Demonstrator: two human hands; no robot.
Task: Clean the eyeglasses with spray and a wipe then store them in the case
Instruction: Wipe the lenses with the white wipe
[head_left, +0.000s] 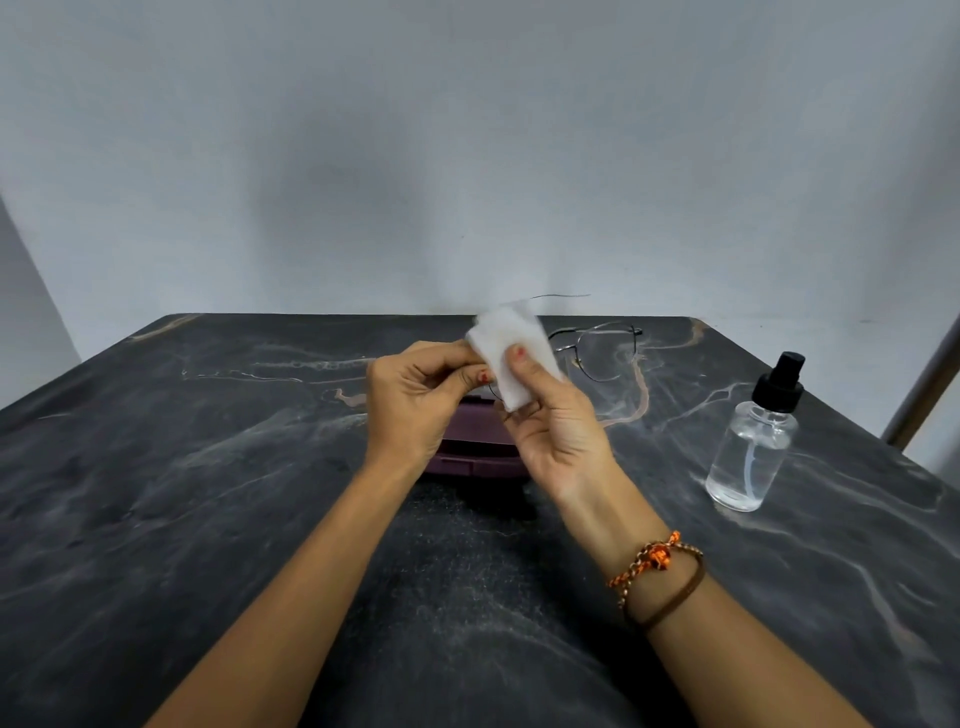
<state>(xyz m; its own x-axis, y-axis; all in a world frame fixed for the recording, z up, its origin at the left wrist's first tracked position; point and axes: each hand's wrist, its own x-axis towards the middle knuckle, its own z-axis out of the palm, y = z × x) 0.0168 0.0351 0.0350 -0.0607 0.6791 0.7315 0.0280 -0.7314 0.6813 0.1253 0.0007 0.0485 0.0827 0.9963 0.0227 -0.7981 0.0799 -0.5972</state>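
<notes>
A: Step?

B: Wiping. Both hands are working the glasses (597, 353) mid-air above the table (208, 493), over the case (475, 457). Right hand (550, 431) is pinching the wipe (511, 358) around one lens, thumb pressing on top. Left hand (415, 400) is curling shut on the frame at that side; exact grip point is hiding behind the wipe.

A: Where's everything sitting?

B: Other lens is sticking out at 2 o'clock from the hands, one temple arm rising behind the wipe. Bottle (753, 441) is standing upright at 3 o'clock, well apart. Case is lying directly under the hands, mostly covered, looks shut.

A: Materials?

B: Thin dark wire frame, clear lenses. Wipe is looking soft, white, folded into a small pad. Bottle: clear round body, black pump, liquid inside. Case: purple, hard-looking, boxy. Table: dark marbled slab.

A: Next?

B: Probably shifting the wipe to the exposed lens, light pressure since the frame looks flimsy. Then opening the case needs a free hand.
</notes>
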